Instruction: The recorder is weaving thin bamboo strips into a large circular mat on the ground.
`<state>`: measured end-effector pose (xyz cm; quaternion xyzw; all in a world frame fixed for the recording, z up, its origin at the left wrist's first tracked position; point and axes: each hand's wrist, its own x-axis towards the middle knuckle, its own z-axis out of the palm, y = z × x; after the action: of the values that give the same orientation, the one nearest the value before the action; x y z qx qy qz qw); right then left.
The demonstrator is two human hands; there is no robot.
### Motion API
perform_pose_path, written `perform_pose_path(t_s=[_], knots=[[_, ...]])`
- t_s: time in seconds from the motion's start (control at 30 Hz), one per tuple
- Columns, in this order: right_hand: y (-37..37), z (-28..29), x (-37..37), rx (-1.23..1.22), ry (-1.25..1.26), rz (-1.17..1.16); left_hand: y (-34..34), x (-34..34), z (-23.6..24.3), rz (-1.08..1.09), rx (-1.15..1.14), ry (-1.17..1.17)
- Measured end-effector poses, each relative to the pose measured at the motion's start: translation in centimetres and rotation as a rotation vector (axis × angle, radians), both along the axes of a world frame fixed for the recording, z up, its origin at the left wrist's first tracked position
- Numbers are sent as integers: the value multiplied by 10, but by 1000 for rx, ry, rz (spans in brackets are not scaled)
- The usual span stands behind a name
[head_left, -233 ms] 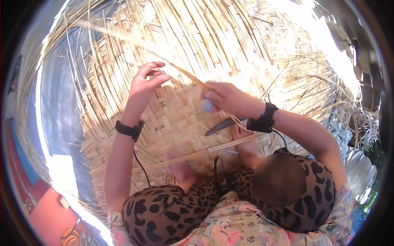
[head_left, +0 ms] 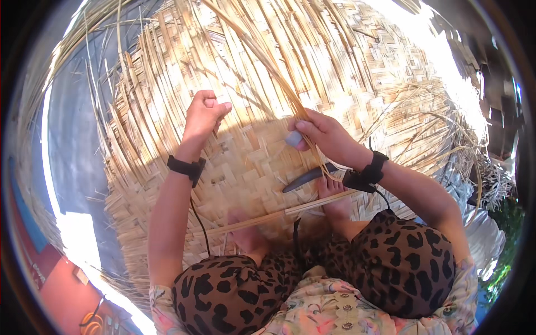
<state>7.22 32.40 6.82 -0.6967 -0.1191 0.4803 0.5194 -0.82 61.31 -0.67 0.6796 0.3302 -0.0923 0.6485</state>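
Observation:
My right hand (head_left: 329, 137) is closed around a few long, thin tan strips (head_left: 279, 78), which look like split bamboo or reed. They run up from the hand toward the far edge, and their near ends hang past my wrist. A grey-blue wrap (head_left: 293, 138) covers one finger of that hand. Over the mat to the left, my left hand (head_left: 206, 116) has its fingers curled in, with the thumb sticking out and nothing visible in it. A dark curved blade (head_left: 306, 177) lies on the woven mat (head_left: 245, 167) beside my right foot.
Long loose strips (head_left: 151, 72) stick out from the mat's far and left sides. More thin strips (head_left: 463, 148) loop at the right. A longer flat strip (head_left: 279, 214) lies across the mat near my feet. Cables (head_left: 200, 226) run from both wristbands.
The strips in my right hand have swung from pointing far left to pointing more straight away from me. My left fingers have curled in; my right hand has shifted slightly right.

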Motion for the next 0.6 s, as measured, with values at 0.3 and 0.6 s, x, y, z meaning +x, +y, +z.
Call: perform_pose_path(t_s=[0.3,0.6], knots=[[-5,3,-7,-98,0,93,-5,-8,-35,-21,712,9],[-18,11,-5,-3,-10,-19,-7,38,-11,-1,-90,198]])
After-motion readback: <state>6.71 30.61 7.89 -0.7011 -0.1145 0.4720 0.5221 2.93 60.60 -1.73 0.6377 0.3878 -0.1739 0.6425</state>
